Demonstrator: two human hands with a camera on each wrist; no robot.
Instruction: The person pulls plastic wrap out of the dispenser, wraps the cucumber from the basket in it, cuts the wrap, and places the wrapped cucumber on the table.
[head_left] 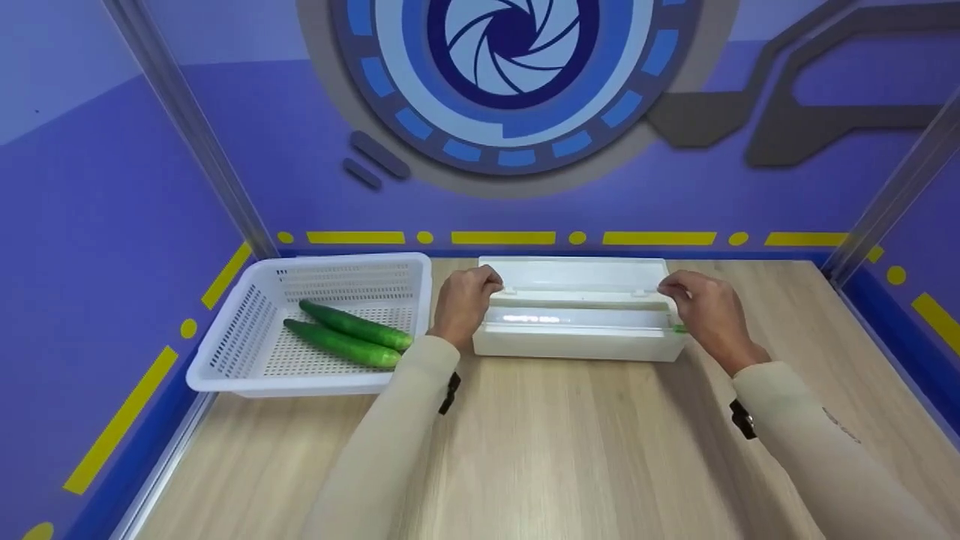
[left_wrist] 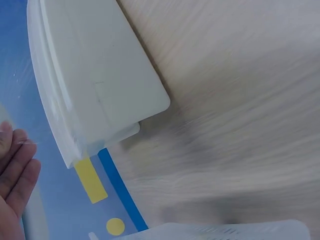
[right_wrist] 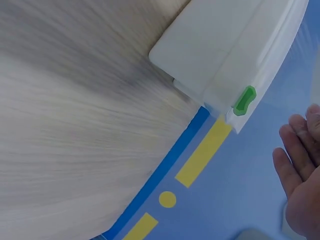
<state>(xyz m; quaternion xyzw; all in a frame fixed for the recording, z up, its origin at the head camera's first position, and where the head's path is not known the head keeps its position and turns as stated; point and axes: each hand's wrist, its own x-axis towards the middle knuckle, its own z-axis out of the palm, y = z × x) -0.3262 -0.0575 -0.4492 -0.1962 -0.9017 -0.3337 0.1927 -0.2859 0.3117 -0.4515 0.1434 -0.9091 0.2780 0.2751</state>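
A white cling film dispenser (head_left: pixel 577 347) lies lengthwise at the back of the table, its lid (head_left: pixel 574 271) raised. Clear film (head_left: pixel 555 319) shines along the dispenser's opening. At its left end, my left hand (head_left: pixel 463 301) pinches the clear film between thumb and fingers; faint film streaks show by those fingertips in the left wrist view. My right hand (head_left: pixel 709 311) pinches the film in the same way at the right end. A green slider (right_wrist: pixel 245 101) sits on the dispenser's right end. The transparent sheet between the hands is barely visible.
Left of the dispenser stands a white perforated basket (head_left: pixel 247 382) with two cucumbers (head_left: pixel 349 343) in it. A blue patterned wall (head_left: pixel 517 214) rises right behind, with side walls at both edges of the wooden table (head_left: pixel 555 442).
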